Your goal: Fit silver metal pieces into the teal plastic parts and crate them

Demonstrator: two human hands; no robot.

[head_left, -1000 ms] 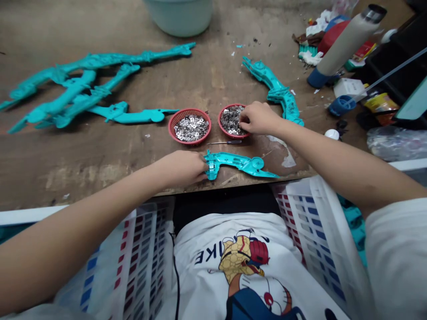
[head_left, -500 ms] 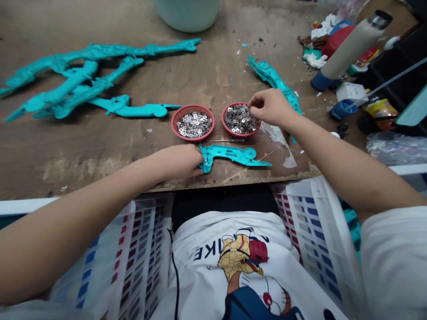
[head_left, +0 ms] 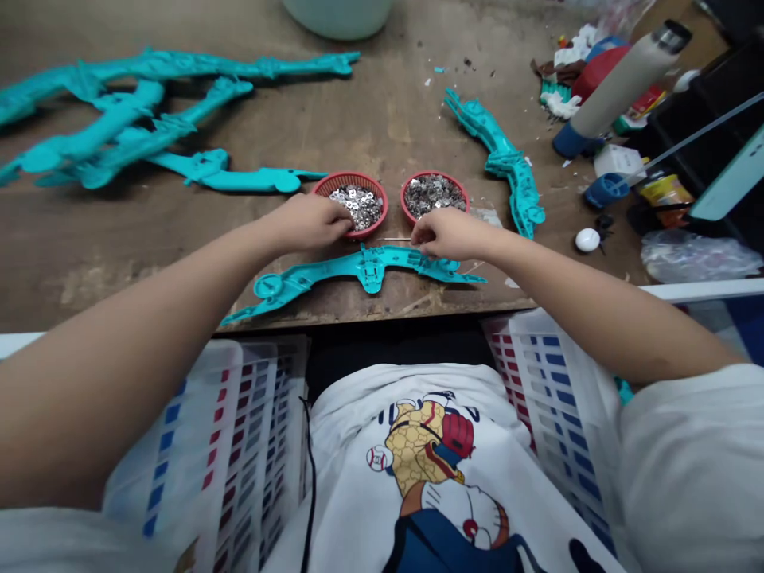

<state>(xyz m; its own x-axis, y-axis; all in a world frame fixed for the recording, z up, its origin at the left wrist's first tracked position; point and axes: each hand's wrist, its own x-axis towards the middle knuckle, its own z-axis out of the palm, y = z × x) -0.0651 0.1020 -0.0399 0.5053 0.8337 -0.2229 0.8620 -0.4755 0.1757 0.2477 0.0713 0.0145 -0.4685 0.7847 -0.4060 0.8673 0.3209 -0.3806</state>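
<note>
A teal bow-shaped plastic part lies along the table's front edge. My left hand reaches to the left red basket, fingers bent together at the small metal pieces inside. Whatever those fingertips hold is hidden. Over the right half of the teal part is my right hand, its fingers pinched just above the surface; I cannot make out what they hold. Behind it stands the right red basket, filled with small metal clips. A thin screwdriver-like tool lies between the hands, partly covered.
Several teal parts are piled at the left, and another teal part rests at the right. A bottle, a blue cup and clutter occupy the right side. White crates flank my lap below the table edge.
My left hand has left the teal part and moved up to the left basket. My right hand has come from the right basket down to the teal part. The camera view has shifted slightly.
</note>
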